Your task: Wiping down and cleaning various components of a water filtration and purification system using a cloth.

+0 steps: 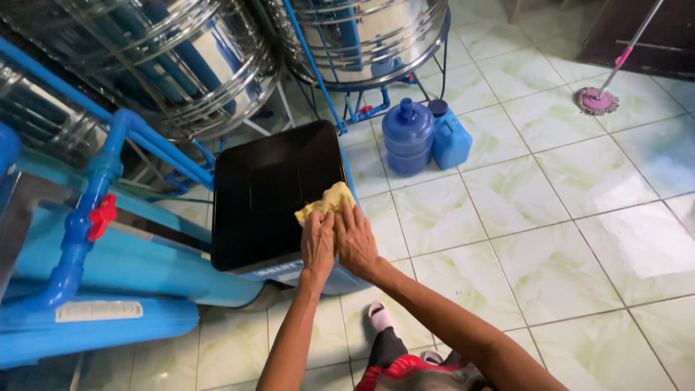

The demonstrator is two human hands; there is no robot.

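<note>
A yellow cloth (327,202) lies bunched on the right side of a glossy black top panel (268,192) of a blue box-shaped unit. My left hand (317,242) and my right hand (356,239) press side by side on the cloth's near edge, fingers pointing away from me. Both hands grip the cloth against the panel's right rim. My forearms reach up from the bottom of the view.
Large steel tanks (181,65) on frames stand behind, with blue pipes and a red valve (101,216) at left. A blue water jug (407,136) and blue canister (450,137) sit on the green tiled floor. A pink mop (597,100) rests at far right.
</note>
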